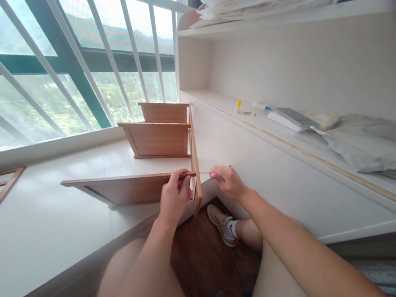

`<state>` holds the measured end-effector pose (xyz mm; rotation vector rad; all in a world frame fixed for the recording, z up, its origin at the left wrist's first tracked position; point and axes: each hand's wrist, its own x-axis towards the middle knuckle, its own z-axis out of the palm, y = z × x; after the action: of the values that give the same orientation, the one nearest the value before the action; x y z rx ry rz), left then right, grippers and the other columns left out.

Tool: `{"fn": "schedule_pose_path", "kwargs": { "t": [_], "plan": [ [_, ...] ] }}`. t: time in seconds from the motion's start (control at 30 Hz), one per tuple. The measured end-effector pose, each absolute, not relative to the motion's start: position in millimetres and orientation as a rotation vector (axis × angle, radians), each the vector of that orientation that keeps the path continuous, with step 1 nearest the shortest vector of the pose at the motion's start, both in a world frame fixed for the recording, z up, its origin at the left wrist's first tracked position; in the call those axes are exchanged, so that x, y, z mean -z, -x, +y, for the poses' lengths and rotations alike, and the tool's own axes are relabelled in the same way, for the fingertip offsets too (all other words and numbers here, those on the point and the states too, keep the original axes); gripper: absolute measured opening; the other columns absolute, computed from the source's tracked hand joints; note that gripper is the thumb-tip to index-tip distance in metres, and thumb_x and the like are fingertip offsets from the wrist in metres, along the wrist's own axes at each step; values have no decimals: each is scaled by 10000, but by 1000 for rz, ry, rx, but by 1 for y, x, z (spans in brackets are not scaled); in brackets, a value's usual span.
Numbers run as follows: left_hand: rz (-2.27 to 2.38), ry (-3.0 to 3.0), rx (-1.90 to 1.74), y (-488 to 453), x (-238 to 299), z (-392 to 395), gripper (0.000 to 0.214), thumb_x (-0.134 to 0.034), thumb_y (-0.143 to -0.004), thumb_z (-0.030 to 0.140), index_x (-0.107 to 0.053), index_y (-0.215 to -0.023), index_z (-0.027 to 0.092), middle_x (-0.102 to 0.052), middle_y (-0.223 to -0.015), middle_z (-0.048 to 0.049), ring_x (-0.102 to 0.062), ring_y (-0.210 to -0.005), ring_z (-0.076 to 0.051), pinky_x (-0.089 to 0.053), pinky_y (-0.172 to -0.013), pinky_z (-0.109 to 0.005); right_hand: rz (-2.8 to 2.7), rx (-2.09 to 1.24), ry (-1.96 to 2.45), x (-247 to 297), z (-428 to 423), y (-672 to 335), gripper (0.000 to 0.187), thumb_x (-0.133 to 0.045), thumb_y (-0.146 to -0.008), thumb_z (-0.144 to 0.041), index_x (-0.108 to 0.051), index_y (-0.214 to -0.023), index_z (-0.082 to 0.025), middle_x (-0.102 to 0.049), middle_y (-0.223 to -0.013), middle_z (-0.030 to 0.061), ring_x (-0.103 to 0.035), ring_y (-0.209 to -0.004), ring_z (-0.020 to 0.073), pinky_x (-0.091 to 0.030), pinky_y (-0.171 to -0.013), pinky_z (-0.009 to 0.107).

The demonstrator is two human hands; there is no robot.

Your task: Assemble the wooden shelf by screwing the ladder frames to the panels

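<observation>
A brown wooden shelf unit stands on the white ledge, made of a long side panel seen edge-on and several boards joined to its left face. My left hand pinches the end of the nearest board, close to the joint with the side panel. On the other side of that panel, my right hand is closed on a thin metal rod, perhaps a hex key. The rod's tip meets the panel's right face, level with the board. My fingers hide most of the tool.
On the white shelf at right lie a yellow-capped tube, small metal parts, a blue-and-white tube, a grey-and-white device and a grey cloth. A wooden frame rests far left. Window bars stand behind.
</observation>
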<state>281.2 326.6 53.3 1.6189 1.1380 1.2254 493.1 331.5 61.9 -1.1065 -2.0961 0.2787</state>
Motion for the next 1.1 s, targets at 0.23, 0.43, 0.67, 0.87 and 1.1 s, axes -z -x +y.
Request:
{"fn": "schedule_pose_path", "kwargs": {
  "t": [0.23, 0.43, 0.67, 0.87, 1.1],
  "plan": [
    [1107, -1617, -1188, -279, -58, 327, 299, -476, -896, 425, -524, -1109, 220, -539, -524, 53, -486, -412, -84, -377, -425, -160, -2022, -225, 984, -51, 339, -489, 246, -358, -975, -308, -528, -831, -205, -524, -755, 44, -480, -712, 154, -397, -706, 293],
    [1118, -1655, -1126, -274, -62, 327, 303, -460, -903, 431, -538, -1116, 230, -527, -507, 58, -440, -374, -81, -342, -394, -163, -1829, -286, 940, -33, 338, -475, 272, -329, -981, -323, -539, -850, -209, -545, -786, 52, -486, -695, 152, -409, -689, 298],
    [1108, -1651, -1124, -274, -64, 329, 266, -452, -907, 429, -536, -1067, 234, -521, -498, 65, -460, -385, -87, -361, -410, -169, -1823, -192, 1004, -25, 339, -473, 281, -336, -979, -336, -542, -841, -206, -534, -767, 50, -496, -718, 161, -415, -698, 306],
    [1086, -1648, -1130, -275, -62, 331, 261, -454, -905, 415, -527, -1075, 231, -515, -491, 65, -473, -407, -93, -368, -425, -172, -1894, -72, 981, -29, 343, -479, 245, -347, -972, -287, -537, -842, -205, -546, -766, 51, -507, -727, 162, -420, -703, 302],
    [1077, -1633, -1141, -277, -60, 331, 250, -452, -907, 410, -528, -1065, 232, -518, -502, 64, -480, -421, -91, -369, -449, -176, -2013, 192, 994, -34, 348, -492, 166, -405, -933, -231, -554, -860, -218, -599, -871, 77, -508, -807, 190, -396, -734, 315]
  ]
}}
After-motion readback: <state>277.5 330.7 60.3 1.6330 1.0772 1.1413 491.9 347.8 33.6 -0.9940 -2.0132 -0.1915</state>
